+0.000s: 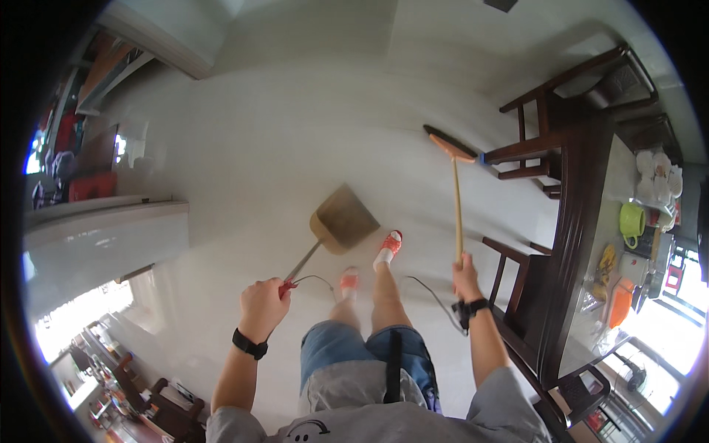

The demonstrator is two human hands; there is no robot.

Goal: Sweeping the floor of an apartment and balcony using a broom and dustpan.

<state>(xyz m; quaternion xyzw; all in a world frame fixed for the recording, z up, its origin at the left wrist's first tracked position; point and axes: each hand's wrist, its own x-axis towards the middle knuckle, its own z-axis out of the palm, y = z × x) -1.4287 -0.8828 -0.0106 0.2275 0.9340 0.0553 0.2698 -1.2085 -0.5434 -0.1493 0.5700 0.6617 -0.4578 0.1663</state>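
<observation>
My left hand [265,306] is closed around the red-tipped handle of a long-handled dustpan. Its brownish pan [344,219] rests on the pale floor ahead of my feet. With my right hand [466,277] I grip the wooden stick of a broom. The broom head [451,147], orange with dark bristles, lies on the floor ahead and to the right, close to the blue-capped leg of a dark wooden piece of furniture. Both my wrists carry black bands. My feet, in red slippers [391,242] and white socks, stand between the two tools.
Along the right runs a dark wooden table [554,310] with chairs [520,277] beside it; a green mug [632,220], bananas [605,266] and other items stand on top. A white wall end [111,227] juts in at left. More wooden furniture sits at lower left.
</observation>
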